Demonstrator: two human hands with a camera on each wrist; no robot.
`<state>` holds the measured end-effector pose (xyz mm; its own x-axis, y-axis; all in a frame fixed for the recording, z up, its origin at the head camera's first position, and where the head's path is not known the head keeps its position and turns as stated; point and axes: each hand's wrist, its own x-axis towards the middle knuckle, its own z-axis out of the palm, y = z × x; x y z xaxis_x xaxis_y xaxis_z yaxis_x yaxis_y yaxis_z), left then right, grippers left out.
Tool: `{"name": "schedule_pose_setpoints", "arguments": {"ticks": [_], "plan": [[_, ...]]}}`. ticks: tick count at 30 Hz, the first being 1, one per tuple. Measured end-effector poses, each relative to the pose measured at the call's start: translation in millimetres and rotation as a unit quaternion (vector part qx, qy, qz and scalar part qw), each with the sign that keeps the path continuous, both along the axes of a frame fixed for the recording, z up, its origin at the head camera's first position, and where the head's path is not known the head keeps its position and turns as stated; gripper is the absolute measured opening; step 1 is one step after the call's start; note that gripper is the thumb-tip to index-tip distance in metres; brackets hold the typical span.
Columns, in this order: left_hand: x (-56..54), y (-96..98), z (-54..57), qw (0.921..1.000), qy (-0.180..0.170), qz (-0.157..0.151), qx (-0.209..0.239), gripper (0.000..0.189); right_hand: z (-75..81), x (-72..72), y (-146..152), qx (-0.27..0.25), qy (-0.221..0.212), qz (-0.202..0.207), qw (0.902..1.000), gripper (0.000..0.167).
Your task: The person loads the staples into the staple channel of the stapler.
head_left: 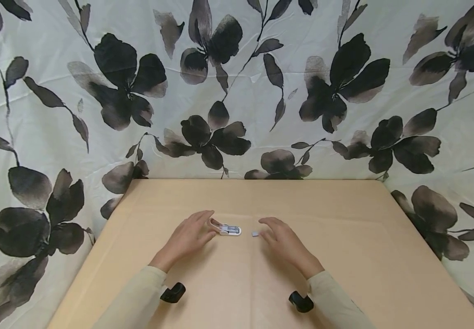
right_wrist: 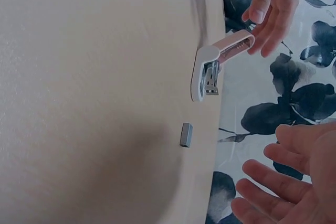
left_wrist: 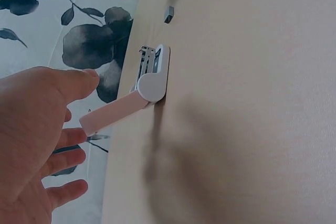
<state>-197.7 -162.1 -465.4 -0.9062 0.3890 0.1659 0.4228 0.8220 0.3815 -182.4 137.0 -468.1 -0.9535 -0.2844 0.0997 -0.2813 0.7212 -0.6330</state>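
A small stapler (head_left: pixel 230 230) lies on the table, its pink top arm (left_wrist: pixel 113 111) swung far back from the white base (right_wrist: pixel 197 77). The metal staple channel (right_wrist: pixel 211 80) is exposed. Beside the pink arm is my left hand (head_left: pixel 189 234), thumb and fingers spread around its end; whether a fingertip touches it I cannot tell. A short grey strip of staples (right_wrist: pixel 186 135) rests on the table, a little right of the stapler in the head view. Close to that strip hovers my right hand (head_left: pixel 286 242), fingers loosely bent and apart, with nothing held.
The pale wood-coloured table (head_left: pixel 323 205) has its far edge just beyond the hands. Behind it hangs a white cloth (head_left: pixel 270 137) with dark flower prints. Each wrist wears a black camera, one by the left sleeve (head_left: pixel 134 297), one by the right sleeve (head_left: pixel 339 301).
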Motion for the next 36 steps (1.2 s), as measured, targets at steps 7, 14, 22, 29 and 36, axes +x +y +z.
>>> {"name": "schedule_pose_setpoints", "arguments": {"ticks": [7,14,22,29,36], "plan": [[-0.9,1.6,-2.0,0.9999,0.011,0.009,-0.008,0.052,-1.7,-0.6,-1.4,-0.009,0.001,0.005,0.9999,0.032],[-4.0,1.7,-3.2,0.9997,0.012,0.011,-0.016,0.049,-6.3,-2.2,-3.4,-0.012,-0.001,-0.001,0.9999,0.029],[-5.9,4.2,-2.9,0.9996,0.005,0.018,-0.023,0.047,-9.9,-4.8,-3.0,-0.022,-0.008,-0.009,0.9997,0.03],[-6.4,6.3,-3.0,0.9994,0.002,0.025,-0.025,0.044,-13.3,-6.6,-3.3,-0.031,-0.002,-0.002,0.9995,0.029],[-9.2,6.7,-9.1,0.9992,0.01,0.03,-0.023,0.038,-18.6,-8.3,-4.2,-0.034,0.002,-0.005,0.9994,0.027]]}}
